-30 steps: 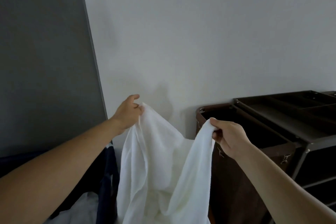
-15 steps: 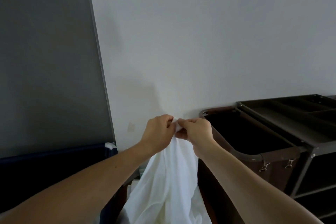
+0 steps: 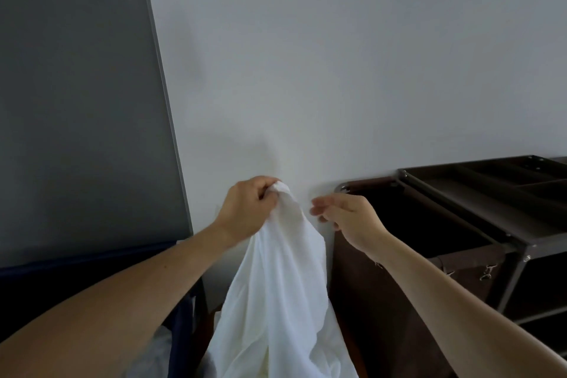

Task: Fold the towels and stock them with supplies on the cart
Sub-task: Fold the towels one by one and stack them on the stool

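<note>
A white towel hangs in front of me, bunched at its top. My left hand grips that top, both corners gathered in its curled fingers. My right hand is just to the right of the towel, apart from it, fingers loosely bent and holding nothing. The dark brown cart stands at the right against the wall, with a fabric bag on its near end and a divided tray on top.
A dark blue bin sits at the lower left, with more white cloth showing inside it. A grey panel fills the left; a plain white wall lies ahead.
The two hands came together with the towel's corners, then the right hand let go and drew slightly right. The left hand now holds the towel alone.
</note>
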Available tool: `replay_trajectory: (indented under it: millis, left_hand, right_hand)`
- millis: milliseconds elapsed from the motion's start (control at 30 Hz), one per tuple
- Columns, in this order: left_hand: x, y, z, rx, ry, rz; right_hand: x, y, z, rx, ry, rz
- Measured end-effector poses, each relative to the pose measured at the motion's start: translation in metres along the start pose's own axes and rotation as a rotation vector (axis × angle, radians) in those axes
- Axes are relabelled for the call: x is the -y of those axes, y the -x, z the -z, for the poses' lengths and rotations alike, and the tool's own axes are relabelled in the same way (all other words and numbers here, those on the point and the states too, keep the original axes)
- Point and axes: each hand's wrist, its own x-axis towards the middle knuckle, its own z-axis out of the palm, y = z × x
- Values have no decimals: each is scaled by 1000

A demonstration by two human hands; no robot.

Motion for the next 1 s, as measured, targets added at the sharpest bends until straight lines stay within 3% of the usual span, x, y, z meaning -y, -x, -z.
replay_trajectory:
  millis: [67, 267, 533, 667, 833, 1000]
  left_hand:
    - [-3, -13, 15, -82, 168, 17]
    - [-22, -48, 59, -140, 611, -63]
    - [-22, -56, 75, -113, 729, -110]
    - [-16, -54, 80, -185, 672, -88]
    - [0, -54, 95, -285, 566, -61]
    - [23, -66, 122, -309, 288, -13]
  right_hand:
    - [-20, -4, 14, -42, 137, 19]
    - [-52, -14, 29, 43, 369, 72]
    - [-53, -25, 18, 185, 369, 34]
    - [-58, -22, 16, 212, 264, -25]
    - [-75, -6, 19, 326, 297, -71]
    - [-31, -22, 60, 210, 493, 8]
